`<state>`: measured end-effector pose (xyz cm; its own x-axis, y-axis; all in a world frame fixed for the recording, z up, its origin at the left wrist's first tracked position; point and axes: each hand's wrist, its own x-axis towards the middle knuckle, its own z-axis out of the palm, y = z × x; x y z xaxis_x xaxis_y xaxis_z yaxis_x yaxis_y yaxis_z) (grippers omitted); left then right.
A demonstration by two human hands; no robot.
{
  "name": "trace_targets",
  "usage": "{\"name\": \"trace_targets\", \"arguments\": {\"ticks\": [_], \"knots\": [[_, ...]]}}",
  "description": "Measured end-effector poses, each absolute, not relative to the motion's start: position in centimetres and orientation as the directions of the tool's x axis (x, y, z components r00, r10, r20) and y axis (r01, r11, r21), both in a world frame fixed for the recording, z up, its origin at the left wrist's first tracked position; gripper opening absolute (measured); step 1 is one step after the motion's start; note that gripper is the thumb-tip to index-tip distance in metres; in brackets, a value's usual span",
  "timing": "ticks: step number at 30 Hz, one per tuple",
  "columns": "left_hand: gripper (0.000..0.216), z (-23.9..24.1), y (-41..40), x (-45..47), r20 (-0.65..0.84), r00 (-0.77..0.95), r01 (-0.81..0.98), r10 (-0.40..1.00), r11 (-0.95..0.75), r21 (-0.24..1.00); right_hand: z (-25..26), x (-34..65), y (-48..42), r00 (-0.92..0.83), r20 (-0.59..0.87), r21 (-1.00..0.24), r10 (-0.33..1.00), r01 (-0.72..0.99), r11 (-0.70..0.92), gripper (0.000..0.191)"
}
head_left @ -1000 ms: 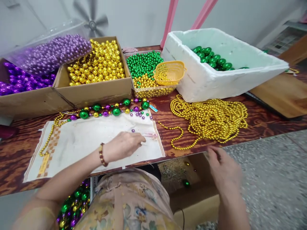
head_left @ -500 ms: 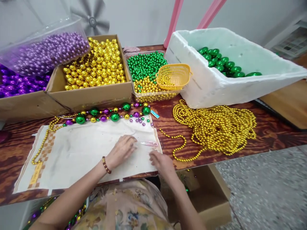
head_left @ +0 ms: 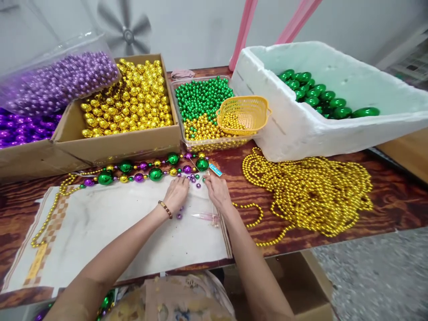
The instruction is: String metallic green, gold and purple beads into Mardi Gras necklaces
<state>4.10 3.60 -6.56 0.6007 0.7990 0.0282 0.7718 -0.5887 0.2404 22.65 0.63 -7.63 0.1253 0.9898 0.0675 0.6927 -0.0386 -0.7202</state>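
Both my hands rest on the white cloth (head_left: 110, 223), close together at its far edge. My left hand (head_left: 177, 192), with a bead bracelet at the wrist, has its fingers curled down onto the small purple and green beads (head_left: 194, 179). My right hand (head_left: 218, 191) pinches its fingertips together at the same spot, beside the right end of a strand of green, purple and gold balls (head_left: 133, 171). What either hand grips is too small to make out. A pink tool (head_left: 204, 216) lies on the cloth just below my hands.
Behind the strand stand a box of gold balls (head_left: 127, 100), purple beads (head_left: 50, 84), a clear tub of green and gold beads (head_left: 200, 104) with a yellow basket (head_left: 244, 115), and a foam box (head_left: 301, 129) of green balls. Gold bead chains (head_left: 310, 191) are heaped at right.
My right hand came up from below the table edge onto the cloth. Both hands then moved forward past the pink tool to the small beads by the strand's end.
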Motion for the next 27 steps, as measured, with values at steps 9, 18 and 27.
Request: {"name": "trace_targets", "arguments": {"ticks": [9, 18, 27], "knots": [[0.032, -9.1, 4.5, 4.6, 0.078, 0.588, 0.784, 0.805, -0.591, 0.19, -8.5, 23.1, 2.2, 0.036, 0.027, -0.594, 0.999, 0.805, -0.013, 0.031], [0.029, -10.0, 5.2, 3.4, 0.228, 0.579, 0.747, 0.783, -0.621, 0.237, -12.0, 24.0, 3.4, 0.017, 0.181, -0.467, 0.983, 0.882, 0.071, 0.034], [0.027, -6.2, 7.1, 4.0, 0.225, 0.539, 0.796, 0.812, -0.578, 0.18, -7.2, 23.2, -3.2, 0.47, 0.305, -0.89, 0.828, 0.45, 0.073, 0.024]]}}
